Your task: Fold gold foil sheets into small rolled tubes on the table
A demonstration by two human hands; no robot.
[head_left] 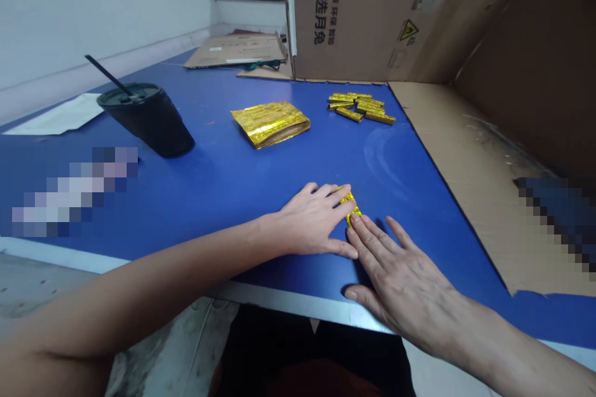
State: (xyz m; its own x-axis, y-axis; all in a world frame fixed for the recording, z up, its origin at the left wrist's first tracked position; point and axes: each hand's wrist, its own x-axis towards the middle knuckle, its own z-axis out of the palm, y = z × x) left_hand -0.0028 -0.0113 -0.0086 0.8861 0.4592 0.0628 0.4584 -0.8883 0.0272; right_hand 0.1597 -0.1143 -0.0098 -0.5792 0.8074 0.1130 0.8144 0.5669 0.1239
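Note:
A small folded strip of shiny gold paper [349,203] lies on the blue table near its front edge. The fingers of my left hand [316,220] rest on its far end and left side, spread apart. From the right, my right hand [395,267] touches the near end with its fingertips, palm down, fingers stretched out and thumb apart. Beyond my hands sits a stack of gold paper sheets [272,124]. Several narrow gold folded pieces [361,105] are heaped farther back on the right.
A black tumbler with a straw [151,121] stands on the blue table [209,180] at the left, beside a white sheet [60,115]. Large cardboard [363,18] rises at the back, and a cardboard sheet [447,155] covers the right side.

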